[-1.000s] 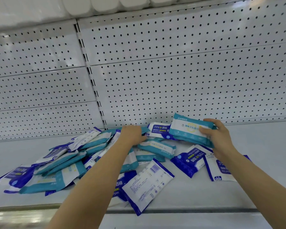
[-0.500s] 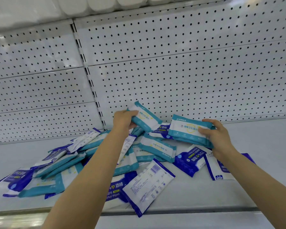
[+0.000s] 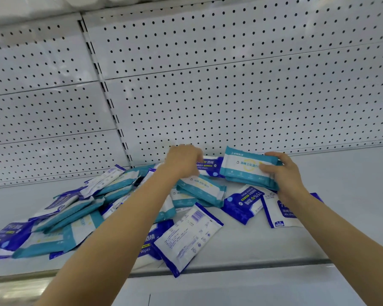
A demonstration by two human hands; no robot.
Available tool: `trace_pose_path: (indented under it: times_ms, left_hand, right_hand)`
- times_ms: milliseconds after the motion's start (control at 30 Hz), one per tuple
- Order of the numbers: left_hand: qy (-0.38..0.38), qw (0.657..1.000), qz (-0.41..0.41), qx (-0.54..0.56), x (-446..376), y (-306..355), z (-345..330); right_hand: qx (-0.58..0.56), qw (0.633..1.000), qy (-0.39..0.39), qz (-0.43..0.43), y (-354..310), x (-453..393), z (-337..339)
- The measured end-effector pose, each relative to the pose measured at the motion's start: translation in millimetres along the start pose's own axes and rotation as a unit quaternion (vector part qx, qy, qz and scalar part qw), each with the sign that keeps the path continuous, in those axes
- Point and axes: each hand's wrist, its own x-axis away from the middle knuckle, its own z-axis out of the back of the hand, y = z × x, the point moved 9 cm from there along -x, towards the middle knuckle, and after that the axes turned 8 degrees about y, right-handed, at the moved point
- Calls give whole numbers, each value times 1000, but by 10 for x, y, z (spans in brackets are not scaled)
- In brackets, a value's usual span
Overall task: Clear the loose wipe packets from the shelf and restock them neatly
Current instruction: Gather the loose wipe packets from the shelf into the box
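Loose packets (image 3: pixel 75 217) heaped left of the upright post (image 3: pixel 111 120) on the shelf (image 3: pixel 352 195). Left hand (image 3: pixel 182 161) over the heap, blurred, grip unreadable. Right hand (image 3: pixel 281 173) grips teal stack (image 3: pixel 244 171). Gathering step; next packet should join the stack squarely.

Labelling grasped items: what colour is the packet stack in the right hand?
Teal with a white centre band, on the packet stack; head view.

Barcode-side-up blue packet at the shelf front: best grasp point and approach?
Pinch the near corner of the barcode packet, coming from the front. It lies flat and tilted, that corner jutting over the shelf lip, so fingers can likely get under it there.
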Motion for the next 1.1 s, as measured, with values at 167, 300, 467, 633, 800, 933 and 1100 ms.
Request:
trace_pose_path:
  times_ms: [167, 300, 467, 633, 800, 933, 1100]
  left_hand:
    - [-276, 952, -119, 55, 6, 490, -418]
    - [-383, 914, -132, 0, -16, 633, -545]
    - [-339, 928, -129, -85, -114, 677, -615]
    - [-273, 958, -79, 28, -169, 578, -322]
    - [-119, 951, 75, 276, -155, -48, 200]
    - [-25, 888, 168, 427, 153, -594, 349]
    - [-49, 869, 219, 442, 543, -898, 153]
  right_hand:
    - [-2, 1000, 16, 23, -88, 11, 135]
    - [-6, 999, 27, 26, -111, 13, 260]
    - [-12, 999, 34, 24, -115, 67, 319]
    - [-21, 998, 39, 34, -208, 126, 376]
    - [-40, 998, 36, 34, -266, 204, 376]
    - [-33, 999, 23, 28, -210, 280, 265]
    - [-3, 999, -11, 47, -185, 468, 49]
